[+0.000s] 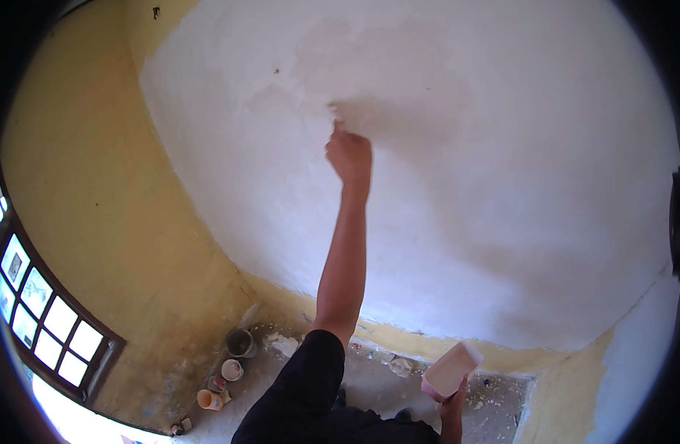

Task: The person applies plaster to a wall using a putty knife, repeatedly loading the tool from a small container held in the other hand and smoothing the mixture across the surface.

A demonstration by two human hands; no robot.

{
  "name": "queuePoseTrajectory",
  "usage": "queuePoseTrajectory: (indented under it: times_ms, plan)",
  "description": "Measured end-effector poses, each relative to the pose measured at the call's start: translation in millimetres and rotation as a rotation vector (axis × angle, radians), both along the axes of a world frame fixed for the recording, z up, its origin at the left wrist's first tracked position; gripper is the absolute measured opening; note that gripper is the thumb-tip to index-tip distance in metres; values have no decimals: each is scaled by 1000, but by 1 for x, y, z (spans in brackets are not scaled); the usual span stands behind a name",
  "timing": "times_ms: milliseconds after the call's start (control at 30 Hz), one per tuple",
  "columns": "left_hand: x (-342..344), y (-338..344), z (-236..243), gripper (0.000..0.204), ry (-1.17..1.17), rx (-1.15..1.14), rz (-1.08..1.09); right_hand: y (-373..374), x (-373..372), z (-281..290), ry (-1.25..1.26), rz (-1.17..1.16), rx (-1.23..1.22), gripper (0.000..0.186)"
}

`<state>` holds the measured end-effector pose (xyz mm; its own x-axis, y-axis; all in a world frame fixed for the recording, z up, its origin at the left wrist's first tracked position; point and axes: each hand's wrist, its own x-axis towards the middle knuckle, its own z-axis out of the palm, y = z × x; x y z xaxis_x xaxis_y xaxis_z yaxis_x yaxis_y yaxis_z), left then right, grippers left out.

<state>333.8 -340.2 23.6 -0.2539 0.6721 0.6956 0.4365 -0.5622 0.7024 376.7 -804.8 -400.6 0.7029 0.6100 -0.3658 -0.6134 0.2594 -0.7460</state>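
My left arm stretches up to the wall, and my left hand (349,157) is closed round the short handle of a small tool (336,117). The tool's pale tip meets the white-coated wall (229,140); it is too small to tell whether it is a brush or a scraper. Around and above the tip spreads a darker, damp-looking patch (384,63). Low on the right, my right hand (454,404) grips an oblong pinkish tub (454,368), tilted, with pale material on its inside. Most of that hand's fingers are hidden by the tub.
A yellow wall (103,192) with a dark-framed window (55,318) stands at left. In the floor corner are a dark bucket (241,343), a white pot (232,370) and an orange container (210,400). A pale lump (400,366) and debris lie along the wall's foot.
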Motion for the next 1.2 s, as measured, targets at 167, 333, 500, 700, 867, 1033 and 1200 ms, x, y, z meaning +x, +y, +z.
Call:
queuePoseTrajectory:
  times_ms: [167, 333, 500, 700, 867, 1033, 1200]
  plan:
    - [53, -73, 1, 49, 318, 33, -196, -6, 4, -6, -34, 9, 40, 59]
    - [54, -101, -29, 44, 250, 169, -378, -9, 4, -7, -20, -19, 24, 58]
    - [25, -86, 5, 41, 133, 315, -224, -15, 1, 6, 11, -27, 22, 54]
    - [49, 15, -9, 63, 590, 496, 108, -20, -1, -4, 39, -44, 48, 51]
    - [75, -37, -102, 67, 831, 600, -48, -24, -1, 6, 47, -43, 4, 57]
    - [44, -97, -134, 63, 839, 557, -267, -30, 3, 7, 51, -55, -4, 54]
    - [-2, -91, -56, 40, 252, 199, -167, -32, 3, 14, 61, -58, 0, 54]
